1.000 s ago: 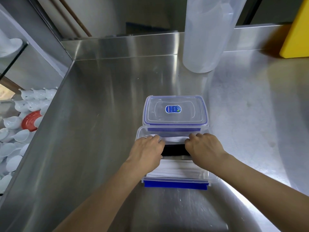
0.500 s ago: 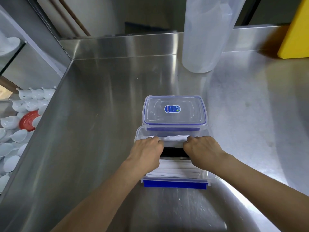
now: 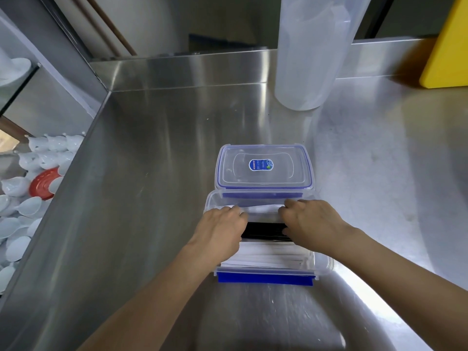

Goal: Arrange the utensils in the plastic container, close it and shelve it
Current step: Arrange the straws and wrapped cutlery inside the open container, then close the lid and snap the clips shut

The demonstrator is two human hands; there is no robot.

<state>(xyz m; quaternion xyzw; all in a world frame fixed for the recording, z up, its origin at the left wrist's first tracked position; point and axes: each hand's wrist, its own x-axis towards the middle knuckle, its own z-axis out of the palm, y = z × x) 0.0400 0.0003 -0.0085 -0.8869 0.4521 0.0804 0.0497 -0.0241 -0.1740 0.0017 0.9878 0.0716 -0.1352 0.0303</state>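
A clear plastic container (image 3: pixel 321 266) with a blue front clip sits open on the steel counter. Inside lie white wrapped utensils (image 3: pixel 268 259) near the front and black utensils (image 3: pixel 266 230) in the middle. My left hand (image 3: pixel 220 231) and my right hand (image 3: pixel 311 224) both reach into it, fingers curled over a white wrapped bundle (image 3: pixel 260 209) at the far side. Its clear lid (image 3: pixel 263 171), blue-rimmed with a blue sticker, lies flat just behind the container.
The steel counter (image 3: pixel 157 173) has a raised back edge. A tall translucent tub (image 3: pixel 311 51) stands at the back, with a yellow board (image 3: pixel 448 46) to its right. White ceramic spoons (image 3: pixel 22 206) and a red lid (image 3: pixel 44 183) lie below the counter's left edge.
Both hands stay in the container; their fingers have shifted slightly on the white bundle at the far side. The container and lid have not moved.
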